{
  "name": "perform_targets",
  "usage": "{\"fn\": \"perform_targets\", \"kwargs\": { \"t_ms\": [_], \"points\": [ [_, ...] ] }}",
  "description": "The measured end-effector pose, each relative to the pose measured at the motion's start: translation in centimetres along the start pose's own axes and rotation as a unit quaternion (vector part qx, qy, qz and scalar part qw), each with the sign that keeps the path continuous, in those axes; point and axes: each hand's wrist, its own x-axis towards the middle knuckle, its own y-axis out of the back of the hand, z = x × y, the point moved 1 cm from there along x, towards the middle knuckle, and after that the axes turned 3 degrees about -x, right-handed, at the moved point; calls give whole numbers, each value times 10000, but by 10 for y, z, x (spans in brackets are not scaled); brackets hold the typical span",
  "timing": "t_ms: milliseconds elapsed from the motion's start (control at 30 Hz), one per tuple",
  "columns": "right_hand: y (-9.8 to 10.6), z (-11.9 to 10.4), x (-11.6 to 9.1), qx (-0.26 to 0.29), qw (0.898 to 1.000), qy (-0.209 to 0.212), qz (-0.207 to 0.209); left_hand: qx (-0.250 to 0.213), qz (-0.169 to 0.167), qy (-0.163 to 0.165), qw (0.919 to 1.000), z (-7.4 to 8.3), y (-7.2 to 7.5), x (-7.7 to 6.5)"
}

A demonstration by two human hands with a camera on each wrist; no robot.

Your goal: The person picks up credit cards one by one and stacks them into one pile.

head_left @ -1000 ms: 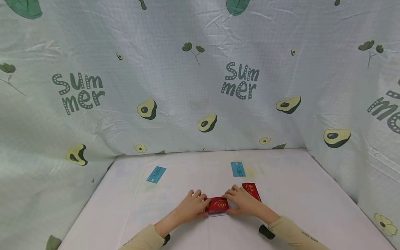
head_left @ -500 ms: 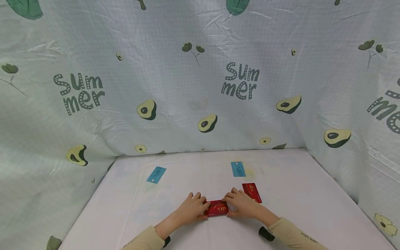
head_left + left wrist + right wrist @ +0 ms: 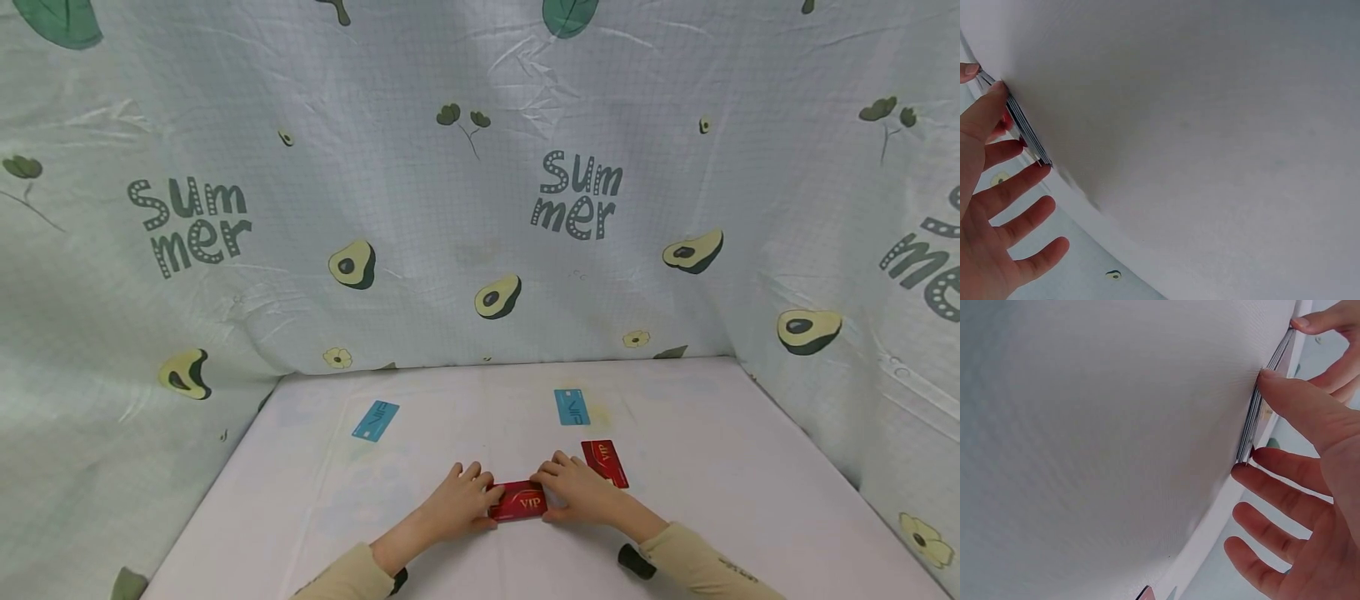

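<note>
Head view: one red-topped card stack [image 3: 519,502], on or just above white table [image 3: 675,450]. Pinched at left end by left hand [image 3: 459,502], at right end by right hand [image 3: 576,493], with two outer fingers of each loose. Just beyond right hand, one red card [image 3: 607,461]; farther back, two blue cards [image 3: 376,421].

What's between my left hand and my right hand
A stack of cards, red VIP card on top: the head view shows its face, the right wrist view the stacked edges.
</note>
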Motion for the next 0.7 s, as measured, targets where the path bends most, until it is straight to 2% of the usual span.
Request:
{"fn": "perform_targets", "kwargs": {
  "t_ms": [267, 700],
  "points": [
    [-2, 1, 1, 60, 10000, -29, -34, 21, 50, -51, 10000, -1, 0, 0],
    [-1, -1, 1, 262, 9995, -97, -112, -152, -167, 62, 9997, 0, 1, 0]
  ]
}}
